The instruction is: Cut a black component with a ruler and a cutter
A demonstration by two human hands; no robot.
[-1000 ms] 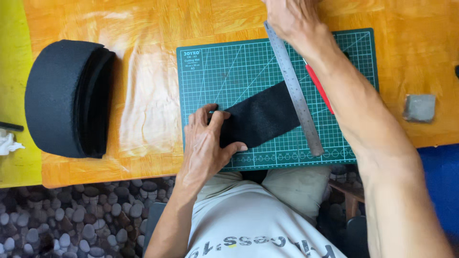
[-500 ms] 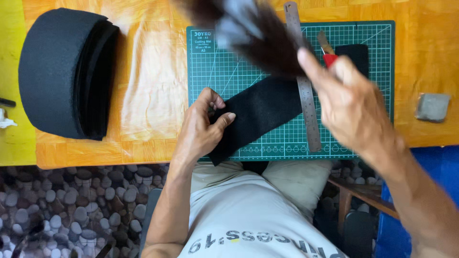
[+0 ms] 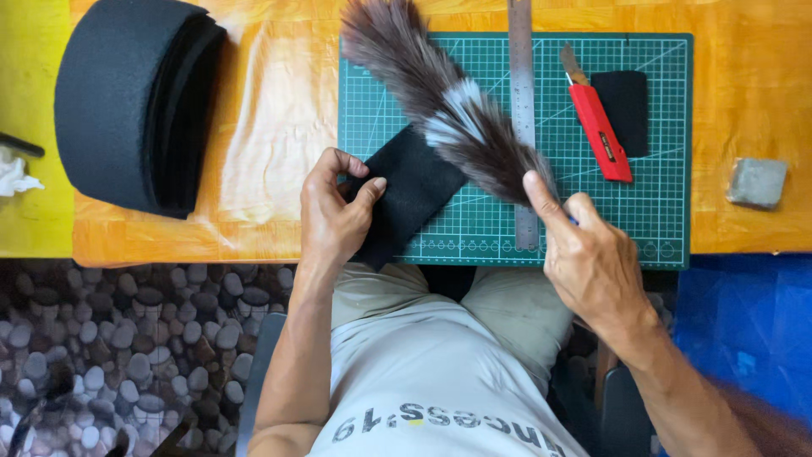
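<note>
Felt strip (image 3: 412, 193) on the near-left part of the green mat (image 3: 660, 127), long axis slanting from near-left up toward the mat's middle. Left hand (image 3: 337, 211) pinching its near end at the mat's left edge, thumb over, fingers curled. Right hand (image 3: 592, 258) at the mat's near edge, closed on the handle of a feather duster (image 3: 448, 106) lying across the strip's far end. Steel ruler (image 3: 524, 110) upright mid-mat; red knife (image 3: 596, 127) and felt offcut (image 3: 626, 106) to its right. Foam roll (image 3: 127, 101) left of the mat on the orange surface (image 3: 279, 127); pebble floor (image 3: 127, 338) below.
</note>
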